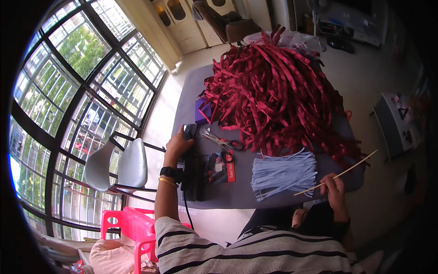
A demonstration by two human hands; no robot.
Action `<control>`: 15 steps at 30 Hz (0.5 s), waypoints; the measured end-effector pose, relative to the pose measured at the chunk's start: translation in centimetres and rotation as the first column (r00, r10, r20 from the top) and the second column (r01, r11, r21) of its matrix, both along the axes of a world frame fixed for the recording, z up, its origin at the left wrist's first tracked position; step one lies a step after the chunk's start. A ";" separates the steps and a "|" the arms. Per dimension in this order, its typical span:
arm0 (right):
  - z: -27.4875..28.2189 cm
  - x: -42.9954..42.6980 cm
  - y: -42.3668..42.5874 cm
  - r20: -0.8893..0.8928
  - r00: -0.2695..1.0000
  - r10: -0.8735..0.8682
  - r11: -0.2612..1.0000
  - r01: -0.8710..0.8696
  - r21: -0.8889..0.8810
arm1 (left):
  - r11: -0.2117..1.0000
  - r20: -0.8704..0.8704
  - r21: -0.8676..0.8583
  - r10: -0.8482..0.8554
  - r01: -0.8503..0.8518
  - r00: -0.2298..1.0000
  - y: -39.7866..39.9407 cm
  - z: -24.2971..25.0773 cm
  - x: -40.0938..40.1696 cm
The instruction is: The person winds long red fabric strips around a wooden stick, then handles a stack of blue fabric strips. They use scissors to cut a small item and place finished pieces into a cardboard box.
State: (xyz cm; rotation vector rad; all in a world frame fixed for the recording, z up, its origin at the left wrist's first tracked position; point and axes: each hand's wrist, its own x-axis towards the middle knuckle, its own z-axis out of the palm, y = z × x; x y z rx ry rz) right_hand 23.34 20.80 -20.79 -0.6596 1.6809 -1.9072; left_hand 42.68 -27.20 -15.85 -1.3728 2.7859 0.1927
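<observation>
My right hand [332,187] is closed round a thin wooden stick [354,165], which slants over the table's front right edge. Beside it lies a bundle of pale blue strips [284,173]. My left hand [178,144] rests at the table's left side, fingers touching a dark, glossy object [190,131] that looks like a phone; whether it grips this is unclear. A large heap of dark red fabric strips [273,92] covers the far part of the table. Scissors [220,141] with dark handles lie between the heap and my left hand.
On the grey table [191,80] are a purple box [202,111], a red and black SanDisk package [231,167] and a black case [194,179]. A grey chair [131,164] and a pink plastic chair [137,221] stand left. A small table [393,120] is at right.
</observation>
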 end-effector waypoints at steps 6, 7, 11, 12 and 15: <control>0.0 0.4 0.1 -0.012 1.000 -0.021 1.000 0.021 0.006 | 0.998 -0.105 -0.027 -0.058 0.056 0.993 -0.8 -1.1 0.1; -0.1 0.4 0.2 -0.004 1.000 -0.022 1.000 0.022 -0.007 | 0.997 -0.167 -0.035 -0.078 0.073 0.983 -0.9 -1.4 0.2; -0.1 0.7 0.3 -0.028 0.999 -0.023 0.999 0.022 -0.030 | 0.996 -0.271 0.074 -0.026 0.047 0.962 -0.7 -1.2 0.6; 0.2 0.6 0.2 -0.041 0.999 -0.029 0.999 0.028 -0.017 | 0.989 -0.336 0.124 -0.031 0.077 0.941 -0.8 -1.2 0.9; 0.5 1.1 0.1 -0.060 0.998 -0.024 0.999 0.023 -0.025 | 0.995 -0.336 0.040 -0.076 0.095 0.939 -1.3 -1.7 2.0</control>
